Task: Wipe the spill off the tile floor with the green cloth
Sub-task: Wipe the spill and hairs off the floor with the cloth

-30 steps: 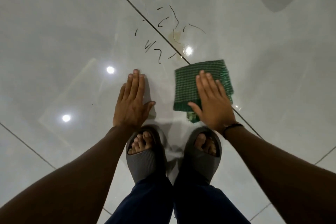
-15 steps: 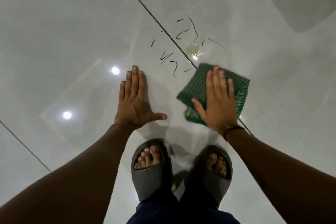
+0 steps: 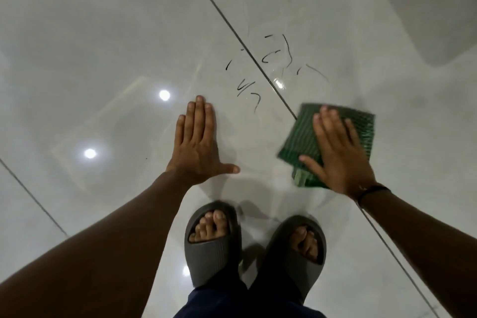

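The folded green checked cloth (image 3: 361, 126) lies flat on the glossy white tile floor (image 3: 103, 46), right of a dark grout line. My right hand (image 3: 335, 152) presses on it, palm down with fingers spread, covering most of its middle. A small wet patch of the spill (image 3: 280, 82) glistens on the grout line just beyond the cloth, ringed by thin black pen-like marks (image 3: 247, 90). My left hand (image 3: 196, 144) rests flat on the bare tile to the left, thumb out, holding nothing.
My two feet in grey slide sandals (image 3: 211, 253) stand just behind my hands. Ceiling lights reflect as bright spots (image 3: 164, 95) on the left tiles. A darker grey patch (image 3: 438, 8) lies at the far right corner.
My right hand has slid the cloth to the right and slightly back, away from the spill. The yellowish puddle now looks fainter. My left hand stays planted.
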Available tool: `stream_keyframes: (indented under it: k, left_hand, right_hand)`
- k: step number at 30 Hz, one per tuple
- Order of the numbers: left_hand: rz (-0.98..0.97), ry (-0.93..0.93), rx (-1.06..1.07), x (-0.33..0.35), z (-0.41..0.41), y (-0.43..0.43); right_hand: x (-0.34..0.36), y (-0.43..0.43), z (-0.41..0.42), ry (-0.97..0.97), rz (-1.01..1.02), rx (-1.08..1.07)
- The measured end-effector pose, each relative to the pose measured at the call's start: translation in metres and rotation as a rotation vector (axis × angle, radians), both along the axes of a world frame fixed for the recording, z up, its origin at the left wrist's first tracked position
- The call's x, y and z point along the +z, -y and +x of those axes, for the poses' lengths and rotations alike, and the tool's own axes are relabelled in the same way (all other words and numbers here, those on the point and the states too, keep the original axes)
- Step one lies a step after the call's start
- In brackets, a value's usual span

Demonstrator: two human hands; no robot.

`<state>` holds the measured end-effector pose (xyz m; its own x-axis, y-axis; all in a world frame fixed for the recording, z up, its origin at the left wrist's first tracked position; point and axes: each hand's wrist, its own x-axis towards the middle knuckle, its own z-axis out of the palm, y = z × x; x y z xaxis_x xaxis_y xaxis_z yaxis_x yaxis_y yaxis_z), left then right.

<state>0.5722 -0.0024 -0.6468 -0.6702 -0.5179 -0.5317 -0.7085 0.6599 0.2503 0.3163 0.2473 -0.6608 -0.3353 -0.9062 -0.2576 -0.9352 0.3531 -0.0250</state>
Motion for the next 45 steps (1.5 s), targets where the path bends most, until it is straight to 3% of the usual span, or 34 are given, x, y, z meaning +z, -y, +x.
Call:
stream_keyframes:
  k: [3, 5, 7, 11, 14, 18, 21, 23, 25, 28, 32, 34, 36, 40, 42, 45]
  left_hand:
    - [0.007, -0.009, -0.017, 0.001, 0.002, -0.001]
    - [-0.012, -0.007, -0.023, 0.004, 0.001, -0.003]
    - [-0.042, -0.002, -0.016, 0.008, -0.002, -0.001]
    - [0.001, -0.004, -0.059, 0.008, -0.017, 0.015]
    - [0.018, 0.013, -0.051, 0.003, -0.021, 0.02]
    - [0.052, 0.001, -0.055, 0.002, -0.021, 0.02]
    - [0.092, -0.002, -0.065, 0.008, -0.023, 0.024]
    - [0.136, 0.032, -0.078, 0.014, -0.022, 0.031]
    - [0.163, 0.053, -0.107, 0.017, -0.022, 0.034]
    - [0.161, 0.065, -0.109, 0.017, -0.02, 0.035]
    - [0.178, 0.023, -0.083, 0.015, -0.02, 0.034]
    - [0.17, 0.026, -0.08, 0.014, -0.02, 0.033]
    - [0.164, 0.02, -0.08, 0.015, -0.019, 0.034]
    - [0.169, 0.001, -0.075, 0.013, -0.018, 0.034]
    - [0.152, 0.005, -0.061, 0.01, -0.018, 0.033]
    - [0.118, 0.013, -0.065, 0.006, -0.017, 0.031]
  right_hand:
    - [-0.003, 0.079, -0.01, -0.086, -0.086, -0.497]
    - [-0.004, 0.134, 0.01, -0.051, -0.113, -0.643]
    - [-0.005, 0.15, 0.037, 0.01, -0.096, -0.508]
    - [-0.003, 0.061, 0.066, 0.071, -0.007, -0.041]
    - [0.005, 0.032, 0.032, 0.059, 0.039, -0.227]
    - [0.001, 0.14, -0.014, -0.023, -0.099, -0.648]
    - [-0.007, 0.181, 0.006, 0.019, -0.074, -0.419]
    - [-0.009, 0.145, 0.029, 0.057, -0.032, -0.105]
    - [-0.005, 0.091, 0.029, 0.074, 0.01, 0.025]
    - [0.007, 0.06, -0.009, 0.041, 0.071, -0.197]
    - [0.007, 0.165, -0.04, -0.006, -0.063, -0.549]
    - [0.002, 0.22, -0.03, 0.021, -0.08, -0.481]
    - [-0.002, 0.238, -0.004, 0.039, -0.073, -0.28]
    - [0.002, 0.153, 0.02, 0.076, 0.005, 0.049]
    - [0.009, 0.105, 0.006, 0.095, 0.042, 0.004]
    - [0.013, 0.118, -0.024, 0.038, 0.028, -0.309]
